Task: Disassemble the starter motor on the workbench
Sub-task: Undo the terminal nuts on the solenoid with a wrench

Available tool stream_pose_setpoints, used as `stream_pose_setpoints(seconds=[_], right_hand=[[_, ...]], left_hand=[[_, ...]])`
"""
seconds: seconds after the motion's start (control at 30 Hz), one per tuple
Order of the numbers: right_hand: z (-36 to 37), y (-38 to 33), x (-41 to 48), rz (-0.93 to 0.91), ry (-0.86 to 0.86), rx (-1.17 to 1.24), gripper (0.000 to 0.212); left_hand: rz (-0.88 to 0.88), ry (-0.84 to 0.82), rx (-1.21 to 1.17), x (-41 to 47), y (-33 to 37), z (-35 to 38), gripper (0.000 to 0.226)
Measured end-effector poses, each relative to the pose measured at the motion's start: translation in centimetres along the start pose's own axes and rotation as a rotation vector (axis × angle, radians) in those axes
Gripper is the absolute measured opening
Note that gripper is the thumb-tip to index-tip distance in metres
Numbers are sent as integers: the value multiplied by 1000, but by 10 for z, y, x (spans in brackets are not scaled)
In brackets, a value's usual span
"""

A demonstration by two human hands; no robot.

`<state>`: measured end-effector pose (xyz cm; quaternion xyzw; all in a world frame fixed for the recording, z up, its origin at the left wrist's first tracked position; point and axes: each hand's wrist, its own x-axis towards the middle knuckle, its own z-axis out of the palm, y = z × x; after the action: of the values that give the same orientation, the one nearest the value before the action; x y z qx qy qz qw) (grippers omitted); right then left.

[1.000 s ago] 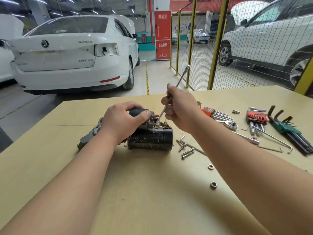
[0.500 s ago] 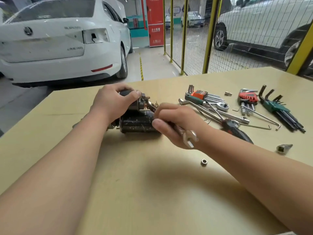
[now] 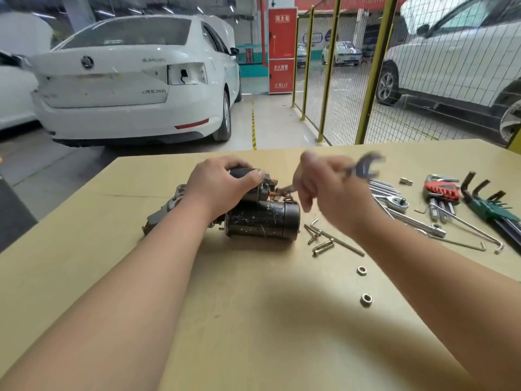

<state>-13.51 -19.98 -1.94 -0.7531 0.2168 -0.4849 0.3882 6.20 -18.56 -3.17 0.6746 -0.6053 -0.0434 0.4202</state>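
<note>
The starter motor [image 3: 262, 220], a scuffed black cylinder with a grey nose at its left end, lies on its side on the tan workbench [image 3: 253, 320]. My left hand [image 3: 222, 186] grips the black solenoid on top of it. My right hand [image 3: 327, 190] hovers just right of the solenoid's terminals, closed around a metal open-end spanner [image 3: 363, 169]. The spanner's jaw sticks up and to the right and is blurred. Its lower end points toward the copper terminals.
Loose bolts and a long pin [image 3: 324, 239] lie right of the motor, with two nuts [image 3: 366, 299] nearer me. A ratchet [image 3: 394, 203], red hex-key set [image 3: 441, 190] and green hex-key set [image 3: 493, 208] fill the right side. White cars and a yellow mesh fence stand beyond the bench.
My right hand has lifted from low in front of the motor up beside the solenoid terminals, swinging the spanner's jaw upward. My left hand stays on the solenoid. The camera has tilted.
</note>
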Motion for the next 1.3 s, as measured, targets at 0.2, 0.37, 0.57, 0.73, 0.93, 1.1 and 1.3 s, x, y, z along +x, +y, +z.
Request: stream_pose_setpoints(seconds=[0.2,0.37,0.57,0.73,0.93,1.1,1.3], right_hand=[[-20,5,35,474,0,446,52],[-29,15,38,676,58,320,50],[-26,15,60,807,54,510,40],[-8,11,82,811,45,378,32],[-1,12,84,774,98,243,26],[-12,9,83,890,-5,280,29],[4,13,85,885,10,239,30]], left_hand=[[-9,-3,-1,-3,0,-1,40],[-7,-1,3,-4,1,0,39],[-5,6,-11,-5,2,-1,37],[-8,9,-4,-7,1,-1,38],[9,23,-17,-9,-1,-1,30],[2,24,-29,-9,-2,-1,28],[17,32,-28,-9,-2,0,31]])
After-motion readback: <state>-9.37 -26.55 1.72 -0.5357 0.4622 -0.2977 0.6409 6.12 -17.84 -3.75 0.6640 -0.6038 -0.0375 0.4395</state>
